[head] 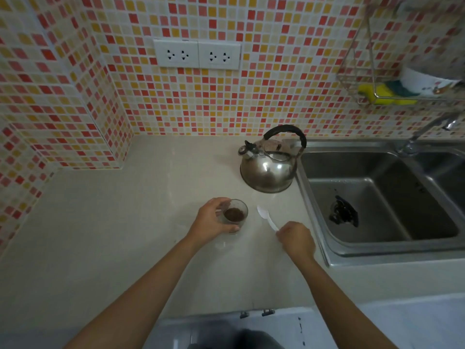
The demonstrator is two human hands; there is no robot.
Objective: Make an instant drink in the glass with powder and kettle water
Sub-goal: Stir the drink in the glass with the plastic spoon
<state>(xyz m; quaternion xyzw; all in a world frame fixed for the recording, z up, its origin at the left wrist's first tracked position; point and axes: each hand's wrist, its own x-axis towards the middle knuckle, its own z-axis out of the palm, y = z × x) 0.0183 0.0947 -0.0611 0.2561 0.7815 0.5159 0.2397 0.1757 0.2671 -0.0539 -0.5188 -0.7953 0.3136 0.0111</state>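
Observation:
A small clear glass [237, 210] stands on the pale countertop [125, 235] with dark brown powder in its bottom. My left hand [212, 221] grips the glass from its left side, fingers curled round the wall. Right of the glass lies a white plastic spoon [266, 217], bowl pointing away from me. My right hand [297, 239] pinches the spoon's handle end. A steel kettle [268, 170] with a black handle sits behind the glass, beside the sink, its spout pointing left.
A steel sink [382, 197] with a dark drain lies to the right, its tap [425, 132] above. A wire rack [392, 94] with a yellow sponge hangs on the tiled wall. Two double sockets [197, 54] sit on the wall behind.

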